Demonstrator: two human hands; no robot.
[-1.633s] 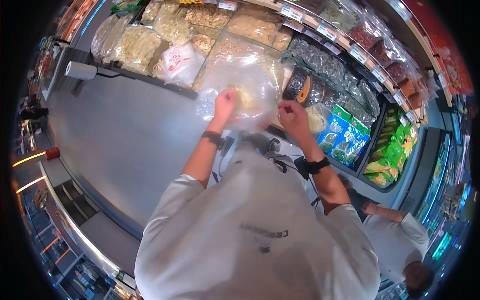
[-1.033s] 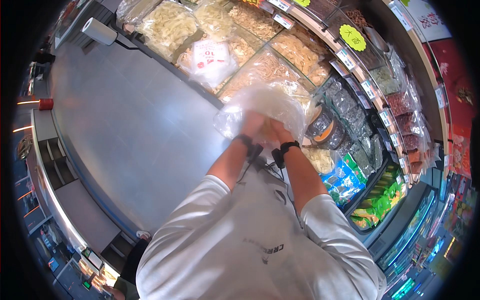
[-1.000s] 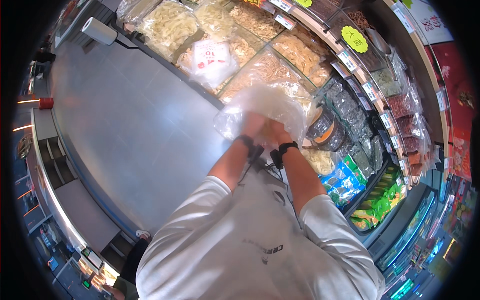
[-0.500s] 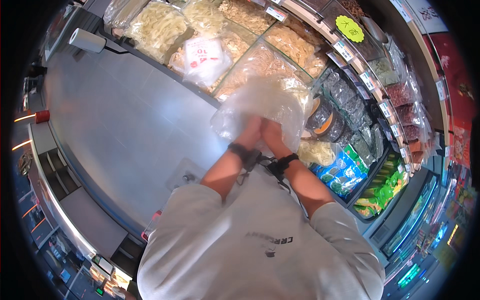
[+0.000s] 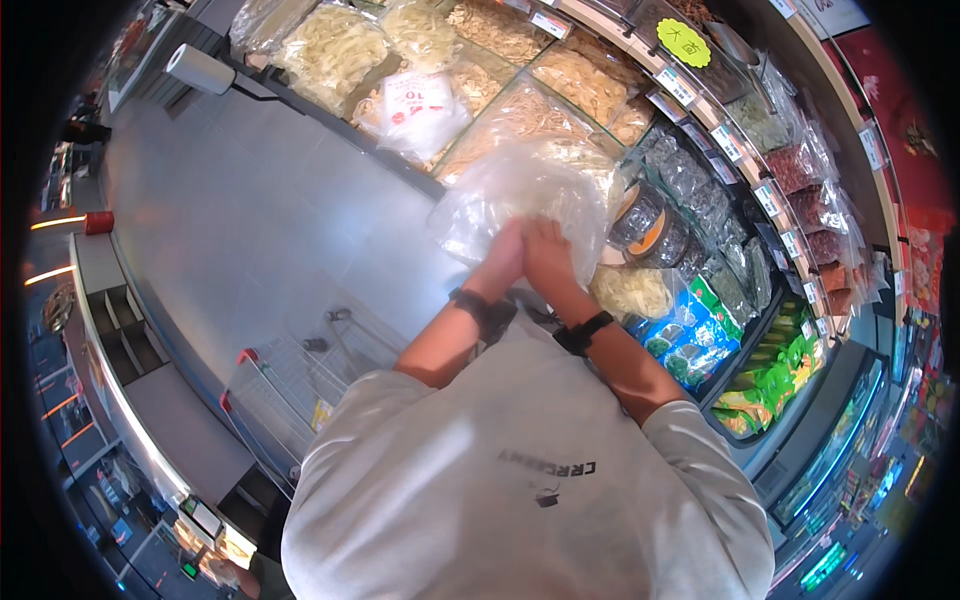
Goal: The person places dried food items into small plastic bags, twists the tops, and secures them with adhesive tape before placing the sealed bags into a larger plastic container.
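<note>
Apparently, the left hand point(image 5: 508, 248) and right hand point(image 5: 548, 252), side by side, grasp the near edge of the bag point(image 5: 490, 195), before the tan strips point(image 5: 525, 112); light, even tension should best avoid tearing.

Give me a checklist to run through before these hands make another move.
1. Left hand and right hand at the clear bag: ok, close together at its near edge.
2. Bag closed: cannot tell; hands and blur hide its mouth.
3. Bag contents identified: cannot tell; glare and cloudy plastic obscure them.
4. Wristbands in place: ok, a black one on the left wrist and on the right.
5. Hands clear of the wire cart: ok, it stands off to the left.
</note>
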